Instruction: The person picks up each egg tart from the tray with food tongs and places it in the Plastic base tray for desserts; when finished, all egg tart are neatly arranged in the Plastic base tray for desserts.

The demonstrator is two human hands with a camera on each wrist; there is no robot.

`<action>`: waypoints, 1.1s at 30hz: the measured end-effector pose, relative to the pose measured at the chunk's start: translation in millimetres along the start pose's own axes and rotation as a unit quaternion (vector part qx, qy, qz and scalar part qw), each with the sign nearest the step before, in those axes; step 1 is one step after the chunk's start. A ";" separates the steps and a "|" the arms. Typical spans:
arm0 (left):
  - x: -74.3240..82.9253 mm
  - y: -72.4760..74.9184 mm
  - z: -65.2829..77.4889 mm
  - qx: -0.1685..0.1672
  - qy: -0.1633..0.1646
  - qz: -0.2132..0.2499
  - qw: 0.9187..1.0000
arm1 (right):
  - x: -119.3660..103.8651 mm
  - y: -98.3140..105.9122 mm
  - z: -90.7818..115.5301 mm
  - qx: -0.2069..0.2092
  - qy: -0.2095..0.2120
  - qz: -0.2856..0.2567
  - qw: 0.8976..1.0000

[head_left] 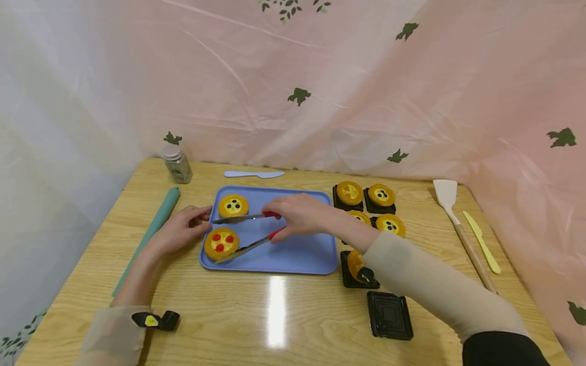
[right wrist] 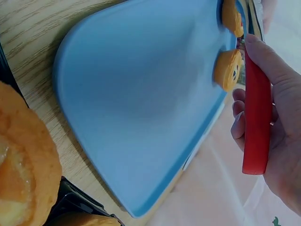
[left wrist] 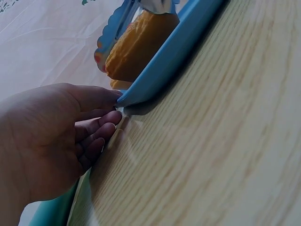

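My right hand grips red-handled metal tongs over the blue tray. Their spread arms reach either side of a tart with red pieces on top, at the tray's left end. Behind it on the tray sits a tart with dark berries. At the tray's left edge, my left hand pinches the rim between thumb and fingers, as the left wrist view shows at the tray corner. The red handle lies along my right palm in the right wrist view.
Right of the tray, several tarts sit in black square holders, partly hidden by my right forearm. A bare black holder lies nearer. A spatula and yellow knife lie far right; a lilac knife, jar and green roll surround the tray.
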State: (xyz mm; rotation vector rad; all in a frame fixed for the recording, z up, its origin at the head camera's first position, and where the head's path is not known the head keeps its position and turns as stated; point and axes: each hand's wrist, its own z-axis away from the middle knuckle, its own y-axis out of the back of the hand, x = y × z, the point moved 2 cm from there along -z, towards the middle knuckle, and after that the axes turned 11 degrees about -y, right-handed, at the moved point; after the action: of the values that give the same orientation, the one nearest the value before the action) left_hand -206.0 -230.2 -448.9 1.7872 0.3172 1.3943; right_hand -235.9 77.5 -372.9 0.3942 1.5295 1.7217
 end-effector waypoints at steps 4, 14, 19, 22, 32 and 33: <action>0.3 0.0 0.2 0.001 0.000 0.001 1.000 | -0.4 -0.4 -0.9 -0.001 0.001 0.001 1.000; -0.6 0.4 -0.5 0.001 0.004 0.002 1.000 | -0.3 -3.1 -0.3 0.000 0.022 0.018 1.000; -1.0 -0.5 -0.6 -0.001 0.003 0.003 1.000 | 2.2 -4.6 0.1 0.001 0.023 0.019 1.000; -0.5 -0.6 -0.6 -0.003 0.002 0.002 1.000 | 3.0 -4.6 0.6 0.002 0.026 0.015 1.000; 1.1 0.3 -0.1 0.000 0.000 0.001 1.000 | 3.9 -3.3 2.4 0.014 0.038 0.015 0.999; 1.4 0.4 -0.2 -0.001 0.000 0.002 1.000 | 4.4 -3.0 2.7 0.015 0.038 0.014 0.999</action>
State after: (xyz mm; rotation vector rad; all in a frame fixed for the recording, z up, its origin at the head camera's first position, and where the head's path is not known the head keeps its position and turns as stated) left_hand -205.8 -229.5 -447.7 1.7881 0.3129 1.3968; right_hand -235.8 82.5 -376.2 0.3701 1.6117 1.7552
